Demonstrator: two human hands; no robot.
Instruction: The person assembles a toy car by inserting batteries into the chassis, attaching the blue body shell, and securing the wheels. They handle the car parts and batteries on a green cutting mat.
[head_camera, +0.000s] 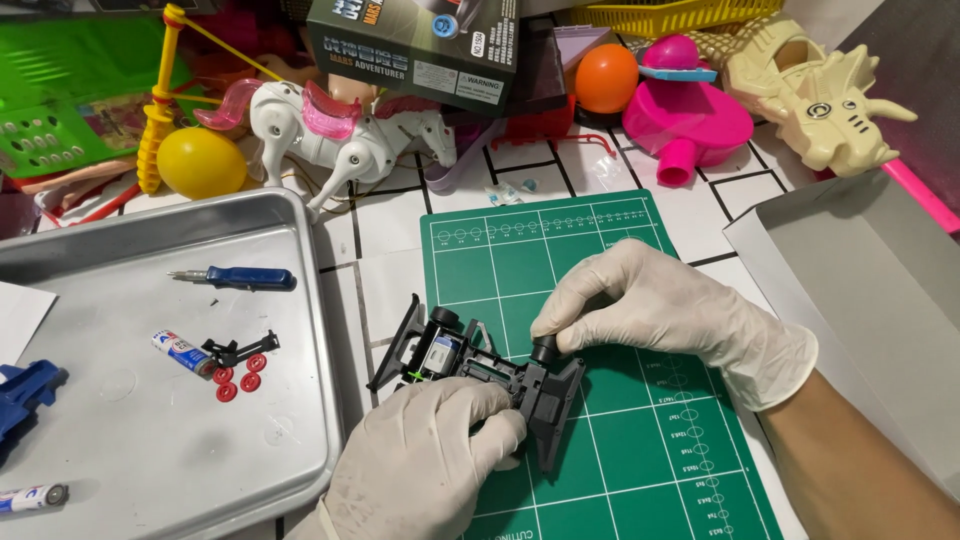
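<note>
Black plastic toy-car chassis (490, 375), stripped of its body shell, sits over the near left part of the green gridded cutting mat (640, 430), held between two white-gloved hands. The left hand (425, 460) has its fingers wrapped around the chassis from below and in front. The right hand (650, 305) comes in from the far side, its fingers pinched narrow on a small black wheel (545, 350) at one end of the frame.

As a judgement, the toy looks well into being taken apart: a black axle piece with small red wheels (240, 365) lies loose in the shallow silver metal tray (300, 250) to the left, beside a small cylindrical battery (180, 352) and a blue-handled screwdriver (240, 277). The motor block and at least this one wheel remain on the frame.

For room, the mat is bare to the right and toward the person. The tray's raised rim stands just beside the left hand. A grey cardboard sheet (860, 280) edges in on the right, near the right forearm, and a white toy horse with pink mane (340, 135) and other toys crowd the far side of the desk.
</note>
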